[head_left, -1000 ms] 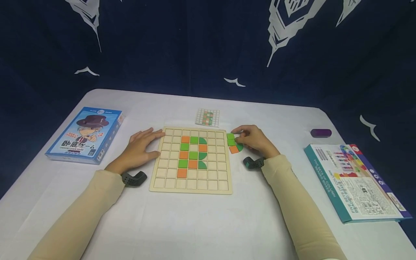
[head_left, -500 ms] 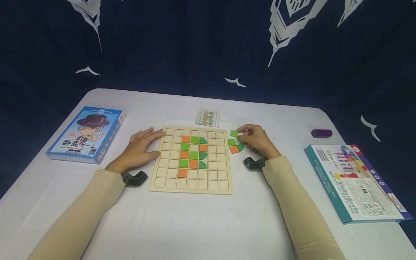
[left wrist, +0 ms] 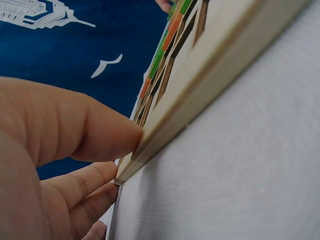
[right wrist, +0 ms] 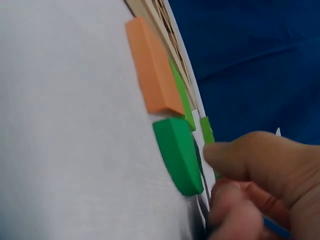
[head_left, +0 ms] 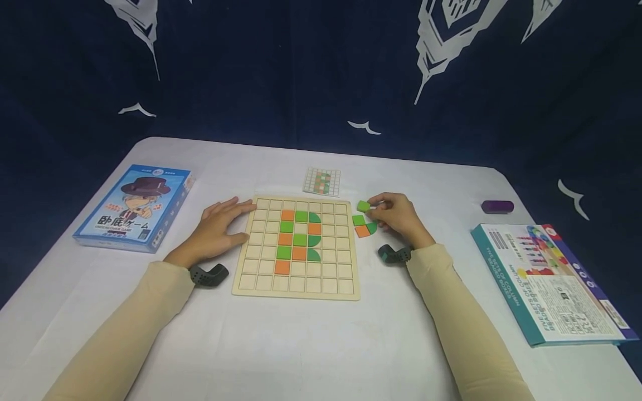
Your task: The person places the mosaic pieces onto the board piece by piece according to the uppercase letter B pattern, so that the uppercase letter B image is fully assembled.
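A light-green square tile is pinched by my right hand, thumb and finger at its right side. Just below it lie another light-green square, an orange square and a dark-green rounded tile, beside the board's right edge. Orange, light-green and dark-green tiles fill several cells of the wooden grid board. Straight, spread fingers of my left hand touch the board's left edge. In the left wrist view its thumb meets the board's side.
A small pattern card lies behind the board. At the left is a blue game box. A white and teal box occupies the right side, with a purple object behind it.
My right hand has shifted slightly right, drawing the light-green square away from the other green square it lay against. My left hand stays at the board's edge.
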Tool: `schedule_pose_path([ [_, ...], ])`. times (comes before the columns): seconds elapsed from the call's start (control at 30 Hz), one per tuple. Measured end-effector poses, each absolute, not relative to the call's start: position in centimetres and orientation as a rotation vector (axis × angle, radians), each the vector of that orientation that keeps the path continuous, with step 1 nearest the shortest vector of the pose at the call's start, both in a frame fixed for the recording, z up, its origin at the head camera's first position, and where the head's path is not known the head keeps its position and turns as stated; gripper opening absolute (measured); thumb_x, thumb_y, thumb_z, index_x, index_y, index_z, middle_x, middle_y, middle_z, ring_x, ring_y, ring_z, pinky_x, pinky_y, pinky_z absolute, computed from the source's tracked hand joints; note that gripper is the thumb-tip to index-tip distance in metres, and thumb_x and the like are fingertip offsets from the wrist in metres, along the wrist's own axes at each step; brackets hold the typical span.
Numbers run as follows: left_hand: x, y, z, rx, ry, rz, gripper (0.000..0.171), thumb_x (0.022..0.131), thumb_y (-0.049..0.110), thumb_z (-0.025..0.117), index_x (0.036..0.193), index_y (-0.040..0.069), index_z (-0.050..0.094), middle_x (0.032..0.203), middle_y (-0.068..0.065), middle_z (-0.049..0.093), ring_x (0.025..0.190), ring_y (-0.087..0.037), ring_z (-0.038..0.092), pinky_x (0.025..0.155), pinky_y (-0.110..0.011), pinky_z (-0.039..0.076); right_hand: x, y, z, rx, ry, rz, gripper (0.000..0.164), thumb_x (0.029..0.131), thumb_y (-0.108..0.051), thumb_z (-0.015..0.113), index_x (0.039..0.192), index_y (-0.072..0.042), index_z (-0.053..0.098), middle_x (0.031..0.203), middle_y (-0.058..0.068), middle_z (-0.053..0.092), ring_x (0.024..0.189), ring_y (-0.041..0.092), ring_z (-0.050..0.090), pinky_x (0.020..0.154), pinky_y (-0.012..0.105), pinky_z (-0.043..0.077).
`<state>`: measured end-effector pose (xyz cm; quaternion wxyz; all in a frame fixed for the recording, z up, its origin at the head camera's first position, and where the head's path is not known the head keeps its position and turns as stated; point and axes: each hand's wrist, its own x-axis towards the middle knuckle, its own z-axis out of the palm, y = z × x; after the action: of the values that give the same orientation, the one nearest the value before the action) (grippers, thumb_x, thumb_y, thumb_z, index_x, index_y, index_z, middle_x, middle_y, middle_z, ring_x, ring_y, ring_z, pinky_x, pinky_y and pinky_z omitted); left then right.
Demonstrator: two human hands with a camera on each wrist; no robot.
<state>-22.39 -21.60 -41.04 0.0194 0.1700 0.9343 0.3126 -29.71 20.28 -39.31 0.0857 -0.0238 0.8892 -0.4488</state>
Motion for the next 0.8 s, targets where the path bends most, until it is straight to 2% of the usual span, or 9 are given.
schedule_pose_path([
  [0.2, -22.3, -21.6, -41.1, 0.527, 2.897, 0.969, 0.069, 0.094, 0.018, 0.068, 0.16, 0.006, 0.05, 0.172, -0.017, 0.039, 0.164, -0.044, 0.019, 0.131, -0.064, 0.004, -28.9, 20.1, -38.6, -0.125, 2.622, -1.367, 0.037, 0.098, -0.008, 0.077, 0.132, 0.005, 0.07, 0.091, 0.006, 0.073, 0.066, 0.01, 0.064, 0.06, 0.022, 0.059],
  [0.47, -22.5, -21.7, -41.3, 0.532, 2.9, 0.966, 0.07, 0.094, 0.017, 0.068, 0.16, 0.006, 0.05, 0.172, -0.017, 0.039, 0.164, -0.044, 0.018, 0.131, -0.064, 0.003, -27.3, 19.2, -37.2, -0.206, 2.602, -1.376, 0.036, 0.098, -0.009, 0.078, 0.132, 0.001, 0.07, 0.101, 0.014, 0.082, 0.076, 0.013, 0.071, 0.063, 0.026, 0.06],
  [0.67, -22.5, -21.7, -41.3, 0.527, 2.898, 0.963, 0.07, 0.093, 0.017, 0.067, 0.16, 0.006, 0.049, 0.173, -0.017, 0.038, 0.164, -0.043, 0.018, 0.131, -0.063, 0.002, -25.8, 18.1, -36.6, -0.268, 2.501, -1.452, 0.036, 0.097, -0.006, 0.078, 0.13, 0.004, 0.067, 0.098, 0.015, 0.082, 0.074, 0.013, 0.074, 0.063, 0.026, 0.06],
  [0.8, -22.5, -21.7, -41.3, 0.522, 2.899, 0.959, 0.07, 0.094, 0.016, 0.067, 0.16, 0.006, 0.049, 0.173, -0.017, 0.038, 0.164, -0.043, 0.017, 0.131, -0.063, 0.003, -24.7, 17.2, -36.2, -0.311, 2.414, -1.494, 0.035, 0.096, -0.002, 0.076, 0.128, 0.007, 0.066, 0.095, 0.016, 0.082, 0.071, 0.013, 0.07, 0.063, 0.025, 0.058],
])
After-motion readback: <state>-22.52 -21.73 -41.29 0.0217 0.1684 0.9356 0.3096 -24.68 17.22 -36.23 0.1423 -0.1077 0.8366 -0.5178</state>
